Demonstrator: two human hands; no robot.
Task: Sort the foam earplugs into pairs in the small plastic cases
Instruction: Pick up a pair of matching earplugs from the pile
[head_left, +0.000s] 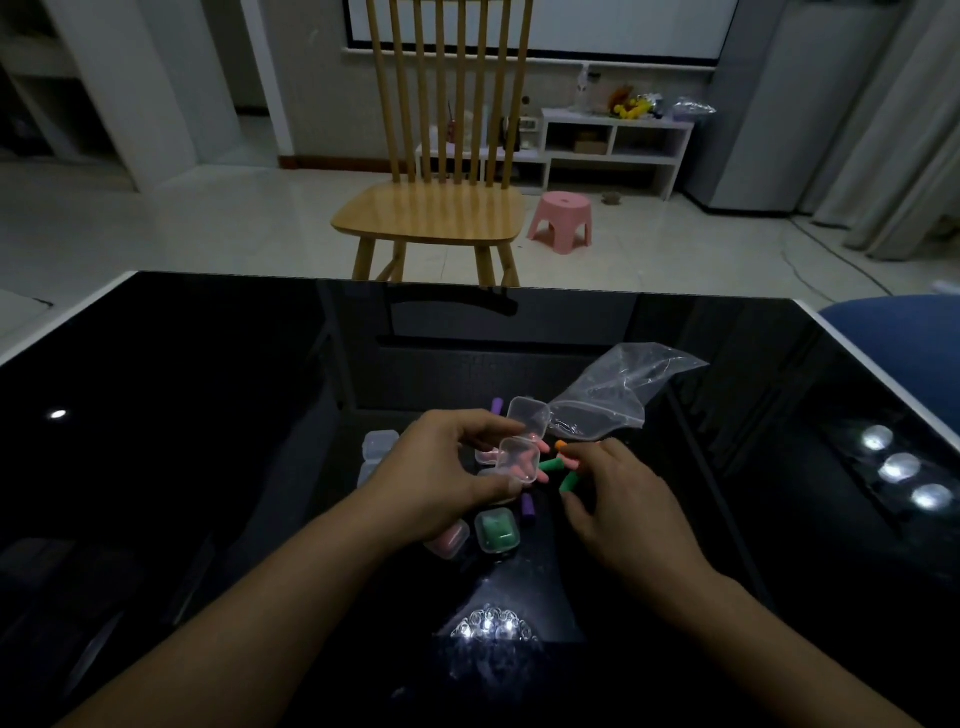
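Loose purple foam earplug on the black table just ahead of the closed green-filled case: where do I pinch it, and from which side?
Pinch the purple foam earplug across its middle, from above and the right. It lies flat, the left hand crowds its left side, and the free right hand is nearer.

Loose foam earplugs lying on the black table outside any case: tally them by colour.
Green foam earplugs: 2
Purple foam earplugs: 2
Orange foam earplug: 1
Total: 5 visible; the hands may hide more.
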